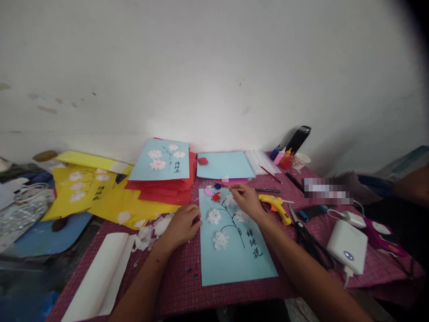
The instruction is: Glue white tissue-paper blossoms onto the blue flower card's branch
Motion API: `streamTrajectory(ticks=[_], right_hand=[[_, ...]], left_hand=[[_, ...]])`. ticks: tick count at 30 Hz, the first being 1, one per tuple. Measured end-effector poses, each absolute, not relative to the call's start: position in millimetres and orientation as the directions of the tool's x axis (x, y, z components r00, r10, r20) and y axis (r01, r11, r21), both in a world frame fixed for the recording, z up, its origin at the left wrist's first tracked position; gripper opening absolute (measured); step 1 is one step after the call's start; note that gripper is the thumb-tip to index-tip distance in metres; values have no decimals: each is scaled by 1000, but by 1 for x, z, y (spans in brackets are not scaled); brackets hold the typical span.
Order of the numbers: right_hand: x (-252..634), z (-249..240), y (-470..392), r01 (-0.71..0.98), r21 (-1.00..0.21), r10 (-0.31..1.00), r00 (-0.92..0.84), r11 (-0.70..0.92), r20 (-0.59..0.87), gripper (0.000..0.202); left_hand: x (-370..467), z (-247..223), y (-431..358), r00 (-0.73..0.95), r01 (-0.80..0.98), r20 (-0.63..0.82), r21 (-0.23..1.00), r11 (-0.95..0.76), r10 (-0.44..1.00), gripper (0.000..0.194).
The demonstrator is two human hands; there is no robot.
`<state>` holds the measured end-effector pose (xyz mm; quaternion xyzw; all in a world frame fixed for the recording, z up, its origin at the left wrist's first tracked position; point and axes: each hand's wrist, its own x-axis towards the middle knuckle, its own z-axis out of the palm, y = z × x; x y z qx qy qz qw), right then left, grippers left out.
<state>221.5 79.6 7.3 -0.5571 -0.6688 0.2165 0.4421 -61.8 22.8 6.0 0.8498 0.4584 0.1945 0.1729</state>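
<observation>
A light-blue sheet (214,268) lies before me, with white paper flowers (221,240) on drawn stems and dark brush lettering. My right hand (246,199) is over its upper edge, fingers pinched on a thin stick (226,187) whose tip points at small paint dishes. Of these, one is red (216,197), one pink (209,191) and one dark blue (217,186). My left hand (184,223) rests at the sheet's left edge with its fingers loosely curled, and I see nothing in them. White paper scraps (145,238) lie beside it.
Behind stands a red paper stack (161,192) topped by a finished blue flower picture (144,165). Yellow sheets (134,203) lie left, near a white paper roll (100,277). At right are a yellow glue gun (275,206), black scissors (310,241), paint bottles (286,157) and a white power bank (347,246).
</observation>
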Motion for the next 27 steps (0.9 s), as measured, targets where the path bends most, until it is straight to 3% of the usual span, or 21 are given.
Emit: streamTrajectory(ticks=[13, 27], right_hand=[[211, -6, 100, 627, -723, 934, -22, 291, 357, 21], [228, 10, 81, 465, -840, 934, 73, 279, 350, 27]], left_hand=[[-61, 5, 21, 494, 717, 183, 468, -517, 850, 4], [-61, 5, 22, 497, 716, 183, 465, -520, 848, 5]])
